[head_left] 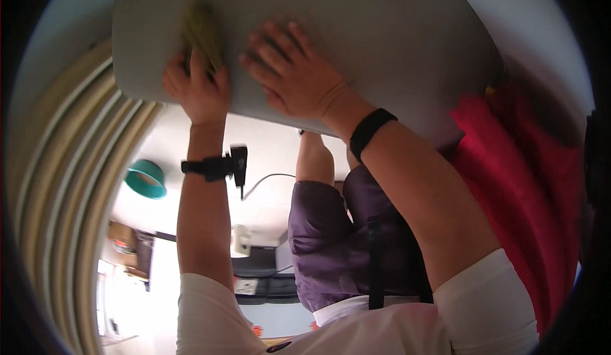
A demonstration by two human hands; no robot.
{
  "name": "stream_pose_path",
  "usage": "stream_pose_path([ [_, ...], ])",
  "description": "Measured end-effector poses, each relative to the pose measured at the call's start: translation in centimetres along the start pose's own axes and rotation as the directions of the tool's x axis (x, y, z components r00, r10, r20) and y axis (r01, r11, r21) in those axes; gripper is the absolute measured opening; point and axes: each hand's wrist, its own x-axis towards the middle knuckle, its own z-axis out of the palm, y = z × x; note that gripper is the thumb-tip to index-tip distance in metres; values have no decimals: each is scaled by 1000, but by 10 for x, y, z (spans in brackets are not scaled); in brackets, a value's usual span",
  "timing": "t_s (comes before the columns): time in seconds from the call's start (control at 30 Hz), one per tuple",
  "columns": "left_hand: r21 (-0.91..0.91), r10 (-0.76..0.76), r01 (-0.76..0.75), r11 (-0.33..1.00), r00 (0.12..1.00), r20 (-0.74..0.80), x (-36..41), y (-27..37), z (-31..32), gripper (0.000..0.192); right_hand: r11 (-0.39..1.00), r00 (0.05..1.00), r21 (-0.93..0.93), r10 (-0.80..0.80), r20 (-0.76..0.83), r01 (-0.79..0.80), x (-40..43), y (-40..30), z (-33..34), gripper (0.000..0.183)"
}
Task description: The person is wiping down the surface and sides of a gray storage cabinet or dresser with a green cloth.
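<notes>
A blurred yellow-green object (203,30), perhaps a cloth or brush, is in my left hand (200,88), its fingers closed round the lower end. It lies against a large smooth grey panel (382,35) with rounded corners. To its right, my right hand (296,78) rests palm down on the same panel, fingers spread, nothing in its grasp. A black strap with a small black device (238,164) is round my left wrist, and a black band (374,128) circles my right forearm.
Red fabric (515,188) hangs at the right, by the panel's edge. Ridged beige and silver strips (67,173) curve along the left side. A teal basin (146,179) stands on the pale floor below the panel. Dark seating (272,288) is further back.
</notes>
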Motion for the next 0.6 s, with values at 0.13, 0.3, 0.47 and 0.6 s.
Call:
stream_pose_path([
  [0.13, 37, 27, -30, 999, 997, 75, 1, -1, 11, 46, 1000, 1000, -17, -10, 26, 10, -3, 5, -5, 61],
  [0.3, -8, -10, 11, 1000, 991, 131, -34, -8, 26, 53, 998, 989, 62, -38, 143, 30, -14, 2, 2, 64],
  [0.47, 405, -109, -22, 914, 948, 298, -34, -36, 33, 61, 996, 999, 80, 33, 28, -36, -2, 11, 8, 66],
  [0.6, 28, 119, -131, 991, 954, 274, -23, -11, 12, 56, 998, 999, 53, 25, 36, -27, -16, -1, 27, 72],
])
